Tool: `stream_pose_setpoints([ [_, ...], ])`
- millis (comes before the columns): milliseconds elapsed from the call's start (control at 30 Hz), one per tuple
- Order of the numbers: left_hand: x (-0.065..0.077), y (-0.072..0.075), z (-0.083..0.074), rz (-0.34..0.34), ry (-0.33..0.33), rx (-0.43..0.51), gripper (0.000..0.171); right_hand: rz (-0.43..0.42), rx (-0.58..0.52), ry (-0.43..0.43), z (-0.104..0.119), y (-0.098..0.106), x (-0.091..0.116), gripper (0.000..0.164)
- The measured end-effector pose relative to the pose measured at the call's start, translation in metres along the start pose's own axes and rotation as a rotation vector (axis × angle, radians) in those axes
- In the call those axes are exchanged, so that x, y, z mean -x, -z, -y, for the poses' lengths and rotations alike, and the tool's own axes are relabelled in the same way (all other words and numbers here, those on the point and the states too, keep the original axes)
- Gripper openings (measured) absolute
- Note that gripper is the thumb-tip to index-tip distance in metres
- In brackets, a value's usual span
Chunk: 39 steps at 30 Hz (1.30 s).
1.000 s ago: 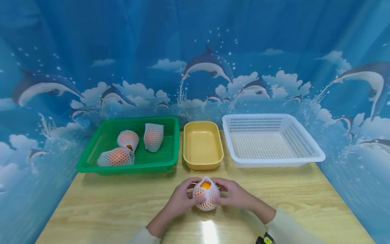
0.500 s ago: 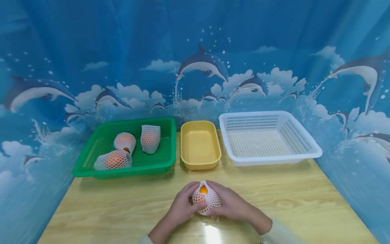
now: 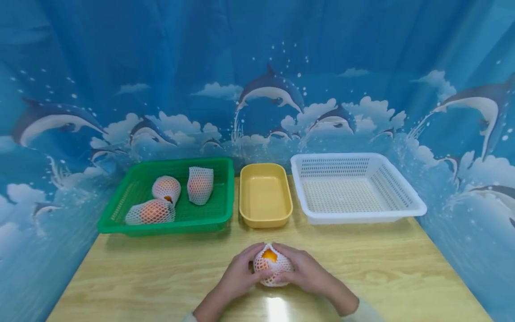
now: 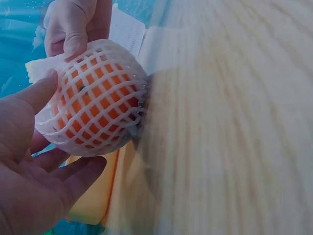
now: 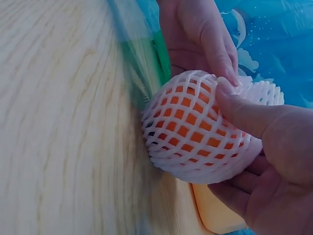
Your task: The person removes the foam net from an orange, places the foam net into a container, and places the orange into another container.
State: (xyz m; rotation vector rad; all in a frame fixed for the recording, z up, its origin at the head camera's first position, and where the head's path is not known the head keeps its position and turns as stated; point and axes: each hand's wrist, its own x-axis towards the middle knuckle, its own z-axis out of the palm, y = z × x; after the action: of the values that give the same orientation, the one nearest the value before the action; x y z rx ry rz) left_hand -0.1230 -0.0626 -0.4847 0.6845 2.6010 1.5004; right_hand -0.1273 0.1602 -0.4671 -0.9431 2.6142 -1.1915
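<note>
An orange [image 3: 270,255] wrapped in a white foam fruit net [image 4: 100,98] is between my two hands, low over the front middle of the table. My left hand [image 3: 240,273] grips its left side, thumb on the near face and fingers curled behind. On the other side my right hand [image 3: 306,271] holds the net [image 5: 195,129] the same way. The net's mouth gapes at the top, and bare orange peel shows through it. In both wrist views the thumbs press on the net close to its open end.
Behind, to the left, a green basket [image 3: 169,227] holds 3 netted fruits, one of them a netted fruit [image 3: 200,185] standing apart. A yellow tray [image 3: 265,197] sits mid-back, with a white basket [image 3: 358,217] to its right. A dolphin-print curtain [image 3: 257,53] backs the wooden table [image 3: 141,277].
Both hands have closed in around the netted orange and come slightly nearer the table's front. The net's opening shows more peel than a second ago. The baskets stay put.
</note>
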Motion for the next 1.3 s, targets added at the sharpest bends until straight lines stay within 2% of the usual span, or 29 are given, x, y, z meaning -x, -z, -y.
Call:
stream_pose_setpoints([
  [167,0.0015,0.0025,0.0005,0.032,-0.009,0.028,0.072,-0.030,0.001,0.022,-0.0011,-0.0008,-0.0015,0.069],
  [400,0.0028,0.0041,0.0022,0.061,0.010,0.004,0.079,-0.085,-0.054,0.056,-0.0007,-0.0011,-0.0032,0.056],
  [533,0.0027,0.0055,0.0031,0.083,0.018,0.006,0.079,-0.092,-0.098,0.041,-0.0021,-0.0009,-0.0028,0.054],
  [667,0.0025,0.0066,0.0047,0.070,-0.001,0.008,0.075,-0.091,-0.106,0.045,-0.0035,-0.0007,-0.0026,0.054],
  [900,-0.0012,0.0079,0.0069,0.036,-0.009,0.086,0.064,-0.063,-0.090,0.029,-0.0040,0.0000,-0.0054,0.060],
  [1067,-0.0026,0.0090,0.0067,0.025,0.014,0.173,0.053,-0.016,-0.106,-0.046,-0.0042,-0.0041,-0.0071,0.080],
  [1167,0.0000,0.0094,0.0063,0.018,0.012,0.164,0.050,0.011,-0.105,-0.074,-0.0050,-0.0075,-0.0058,0.089],
  [1300,0.0012,0.0104,0.0052,0.023,0.003,0.152,0.052,0.006,-0.095,-0.073,-0.0069,-0.0087,-0.0052,0.088],
])
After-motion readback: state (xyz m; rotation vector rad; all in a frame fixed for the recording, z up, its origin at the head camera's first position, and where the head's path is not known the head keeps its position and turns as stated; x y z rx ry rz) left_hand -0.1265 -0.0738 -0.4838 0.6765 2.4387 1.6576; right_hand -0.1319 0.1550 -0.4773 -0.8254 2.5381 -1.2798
